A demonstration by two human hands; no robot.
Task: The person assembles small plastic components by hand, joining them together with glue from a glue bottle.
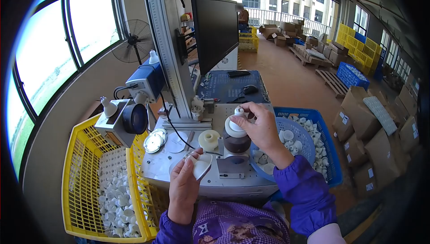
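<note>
My left hand (182, 186) is closed on a white cone-shaped lamp housing (203, 166), its wide rim turned to the right, in front of the machine table (156, 165). My right hand (265, 129) grips a second white lamp housing (235, 124) by its upper part, thumb and fingers around it. This one stands upright with its metal cap up, at the pale ring on top of a dark round fixture (237, 145). Whether it is fully seated there cannot be seen. A cream plastic ring (208, 140) lies left of the fixture.
At left, a yellow basket (131, 172) holds many white housings. On the right, a light-blue round basket (309, 138) with housings rests over a blue crate (335, 159). A marking machine's lens head (134, 118), column (166, 56) and monitor (215, 35) rise ahead. Cardboard boxes (369, 118) stand far right.
</note>
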